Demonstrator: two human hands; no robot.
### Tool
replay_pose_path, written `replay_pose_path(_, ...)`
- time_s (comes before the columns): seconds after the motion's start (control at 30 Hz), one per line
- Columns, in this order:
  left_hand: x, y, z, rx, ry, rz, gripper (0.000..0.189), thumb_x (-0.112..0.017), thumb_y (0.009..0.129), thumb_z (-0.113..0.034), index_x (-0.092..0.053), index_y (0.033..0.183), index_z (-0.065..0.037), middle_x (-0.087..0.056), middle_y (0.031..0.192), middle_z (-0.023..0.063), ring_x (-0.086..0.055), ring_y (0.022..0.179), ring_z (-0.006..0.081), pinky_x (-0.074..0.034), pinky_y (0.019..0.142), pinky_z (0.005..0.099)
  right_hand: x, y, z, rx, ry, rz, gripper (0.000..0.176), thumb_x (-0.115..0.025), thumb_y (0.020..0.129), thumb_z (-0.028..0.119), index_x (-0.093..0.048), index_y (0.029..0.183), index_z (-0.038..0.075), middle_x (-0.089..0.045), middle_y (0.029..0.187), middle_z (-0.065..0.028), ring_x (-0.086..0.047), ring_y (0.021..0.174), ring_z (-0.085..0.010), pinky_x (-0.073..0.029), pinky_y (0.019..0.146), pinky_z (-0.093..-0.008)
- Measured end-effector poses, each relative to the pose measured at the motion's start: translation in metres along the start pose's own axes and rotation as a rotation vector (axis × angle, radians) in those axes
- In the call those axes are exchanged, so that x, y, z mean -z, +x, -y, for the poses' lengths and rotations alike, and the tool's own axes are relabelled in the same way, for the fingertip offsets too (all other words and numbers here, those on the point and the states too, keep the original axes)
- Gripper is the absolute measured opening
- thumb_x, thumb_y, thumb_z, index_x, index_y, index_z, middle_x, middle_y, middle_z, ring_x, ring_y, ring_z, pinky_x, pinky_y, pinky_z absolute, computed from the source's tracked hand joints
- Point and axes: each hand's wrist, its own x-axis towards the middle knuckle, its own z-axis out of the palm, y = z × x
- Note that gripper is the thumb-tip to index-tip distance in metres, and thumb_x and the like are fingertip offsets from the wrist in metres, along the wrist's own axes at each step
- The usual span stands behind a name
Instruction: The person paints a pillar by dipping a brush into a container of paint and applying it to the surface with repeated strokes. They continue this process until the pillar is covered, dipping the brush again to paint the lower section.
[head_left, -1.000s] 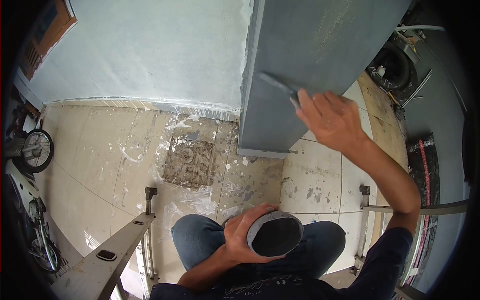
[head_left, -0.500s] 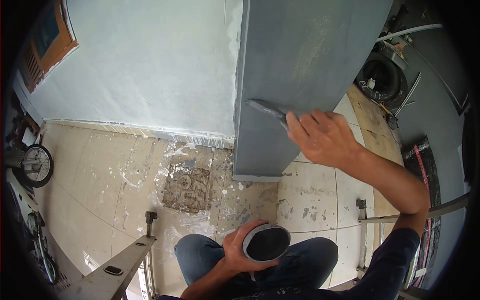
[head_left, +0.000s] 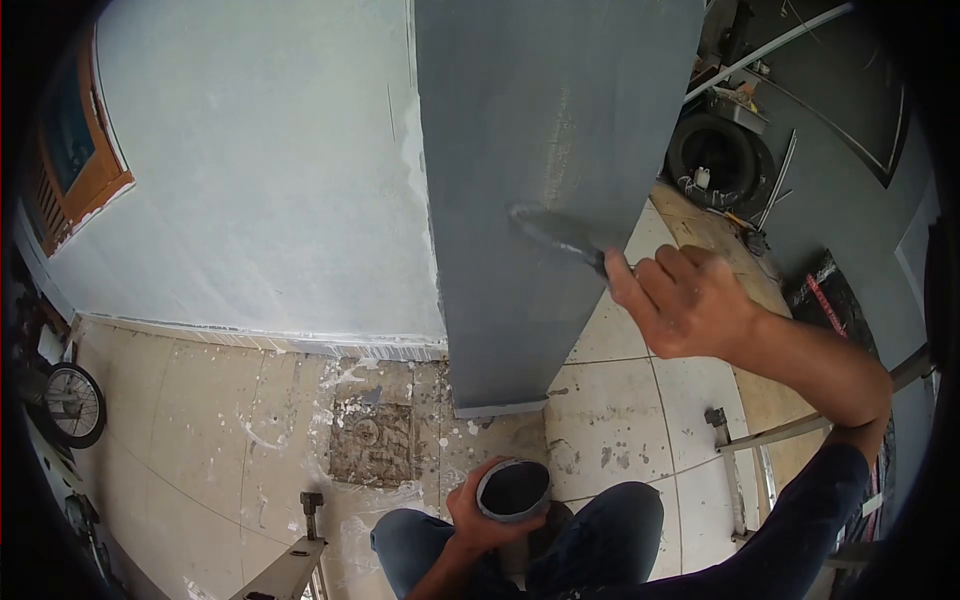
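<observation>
My right hand [head_left: 690, 300] is closed round the handle of a paintbrush [head_left: 565, 240], whose grey-coated bristles lie against the face of a dark grey pillar [head_left: 500, 310]. The bristles are a little blurred. A paler, speckled streak runs down the pillar above the brush. Low in front of my knees, my left hand [head_left: 475, 518] grips a cup of dark grey paint [head_left: 515, 490] by its side. The cup's mouth faces up toward me, and grey paint coats its rim.
A pale wall [head_left: 250, 180] adjoins the pillar on the left. Paint spots cover the floor tiles around a square drain cover [head_left: 372, 445]. Metal frame parts [head_left: 290, 570] stand at both sides of my legs. Tyres [head_left: 715, 160] lie at right; a motorcycle wheel [head_left: 75, 405] is at left.
My right hand has shifted the brush from near the pillar's left edge toward its middle. The left hand still holds the cup. My head view has turned, so the pillar appears further left and lower.
</observation>
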Motion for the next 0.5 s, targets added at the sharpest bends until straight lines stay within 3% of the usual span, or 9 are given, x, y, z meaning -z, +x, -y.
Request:
replay_pose_path(0.1, -0.001, 0.002, 0.0, 0.015, -0.005, -0.003, 0.082, -0.098, 0.054, -0.03, -0.061, 0.121, 0.0, -0.074, 0.107, 0.014, -0.074, 0.096, 0.0232, -0.059, 0.087, 0.0356, -0.008, -0.023, 0.004, 0.09, 0.066, 0.17, 0.037, -0.076, 0.075, 0.015, -0.068, 0.104, -0.006, -0.052, 0.063, -0.0019, -0.052, 0.05, -0.0137, -0.042, 0.039, -0.0276)
replay_pose_path(0.17, -0.002, 0.002, 0.0, 0.032, -0.017, 0.003, 0.083, -0.098, 0.053, -0.03, -0.061, 0.121, -0.001, -0.074, 0.107, 0.0138, -0.074, 0.096, 0.0229, -0.059, 0.088, 0.0358, 0.009, -0.008, -0.03, -0.084, 0.107, 0.051, 0.04, -0.078, 0.074, 0.013, -0.069, 0.108, -0.005, -0.055, 0.062, -0.0027, -0.054, 0.05, -0.0149, -0.042, 0.04, -0.0281)
replay_pose_path(0.3, -0.005, 0.008, 0.014, 0.029, 0.0, 0.015, 0.082, -0.098, 0.053, -0.03, -0.061, 0.12, 0.0, -0.074, 0.107, 0.0137, -0.074, 0.097, 0.0228, -0.059, 0.089, 0.0364, 0.049, 0.016, -0.126, -0.152, -0.326, -0.34, 0.038, -0.083, 0.072, 0.009, -0.069, 0.106, -0.002, -0.06, 0.065, -0.0049, -0.058, 0.053, -0.0135, -0.041, 0.04, -0.0278)
replay_pose_path(0.37, -0.007, 0.013, 0.021, 0.035, 0.005, 0.028, 0.082, -0.098, 0.053, -0.03, -0.061, 0.12, 0.0, -0.074, 0.106, 0.0136, -0.074, 0.097, 0.0229, -0.059, 0.089, 0.0365, 0.062, 0.018, -0.151, -0.165, -0.315, -0.331, 0.039, -0.084, 0.075, 0.008, -0.07, 0.109, -0.003, -0.062, 0.067, -0.0061, -0.059, 0.054, -0.0115, -0.044, 0.043, -0.0274)
replay_pose_path(0.47, -0.01, 0.018, 0.027, 0.059, 0.051, 0.028, 0.083, -0.098, 0.053, -0.031, -0.061, 0.12, 0.0, -0.075, 0.106, 0.0135, -0.074, 0.097, 0.023, -0.06, 0.088, 0.0367, 0.052, 0.004, -0.127, -0.179, -0.364, -0.26, 0.04, -0.084, 0.078, 0.007, -0.069, 0.113, -0.005, -0.068, 0.071, -0.0095, -0.059, 0.053, -0.0111, -0.047, 0.045, -0.0274)
replay_pose_path(0.5, -0.011, 0.019, 0.031, 0.048, 0.056, 0.024, 0.083, -0.098, 0.052, -0.031, -0.061, 0.12, 0.0, -0.075, 0.105, 0.0135, -0.074, 0.097, 0.023, -0.06, 0.088, 0.0366, 0.048, 0.0, -0.11, -0.132, -0.338, -0.202, 0.04, -0.084, 0.078, 0.01, -0.069, 0.112, -0.004, -0.06, 0.066, -0.0053, -0.056, 0.05, -0.0111, -0.044, 0.043, -0.0272)
